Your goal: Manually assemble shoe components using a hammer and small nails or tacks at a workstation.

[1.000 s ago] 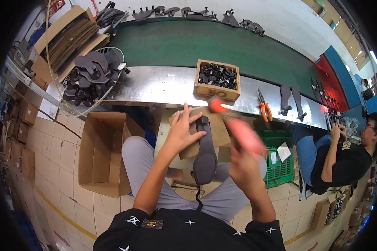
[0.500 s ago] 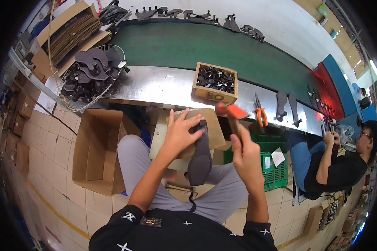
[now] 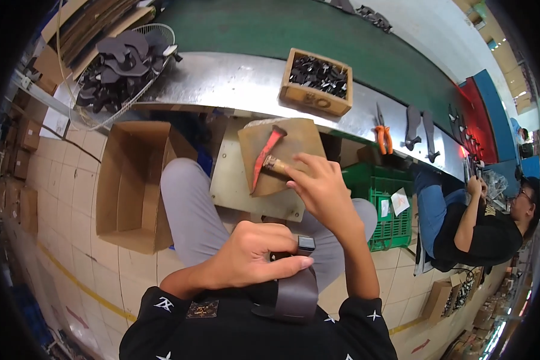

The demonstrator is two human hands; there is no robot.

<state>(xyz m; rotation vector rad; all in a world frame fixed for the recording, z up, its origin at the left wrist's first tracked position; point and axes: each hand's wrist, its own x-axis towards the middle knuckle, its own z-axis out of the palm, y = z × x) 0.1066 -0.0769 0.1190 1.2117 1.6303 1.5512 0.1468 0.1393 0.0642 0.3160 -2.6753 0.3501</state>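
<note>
My left hand [image 3: 255, 255] is closed round a dark brown shoe sole with a heel [image 3: 297, 294], held low in front of my shirt. The heel's small end [image 3: 306, 242] sticks up beside my fingers. Part of the sole is hidden by my hand. A hammer [image 3: 269, 151] with a red head and a wooden handle lies on a tan square board [image 3: 303, 141] between my knees. At the end of its handle is my right hand [image 3: 324, 186], fingers apart and loosely bent, not wrapped round it.
A wooden box of small black pieces [image 3: 315, 99] stands on the metal ledge, with orange-handled pliers [image 3: 383, 133] and two dark soles [image 3: 412, 127] to its right. A wire basket of dark parts [image 3: 126, 63] and an open carton [image 3: 132, 186] are left. A co-worker [image 3: 477, 231] sits right, beside a green crate [image 3: 387, 207].
The hammer has gone from raised in my right hand to lying on the board, and that hand has loosened. My left hand has brought the sole off the board toward my body. The view has tilted down.
</note>
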